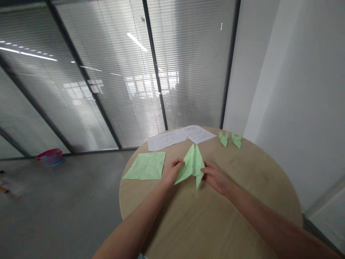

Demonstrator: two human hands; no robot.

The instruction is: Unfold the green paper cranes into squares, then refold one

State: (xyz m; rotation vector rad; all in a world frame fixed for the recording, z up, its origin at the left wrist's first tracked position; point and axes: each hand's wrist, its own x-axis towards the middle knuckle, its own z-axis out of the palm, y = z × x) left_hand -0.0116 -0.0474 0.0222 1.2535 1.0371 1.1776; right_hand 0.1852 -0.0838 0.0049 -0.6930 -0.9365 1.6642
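Note:
Between my two hands is a partly folded sheet of green origami paper [192,162], held up over the round table, with two points at the top and splayed flaps below. My left hand [174,171] pinches its left flap between thumb and fingers. On the other side, my right hand [214,176] grips the right flap, its fingertips partly behind the paper. A creased green paper sheet [147,166] lies flat to the left of my left hand. Two small folded green paper figures [223,139] stand near the table's far right edge.
Printed white sheets [198,134] lie along the far edge of the round wooden table [258,180]. Glass partitions with blinds [194,72] rise behind it, and a white wall [302,90] stands on the right. A red and blue basket [51,157] sits on the floor at left.

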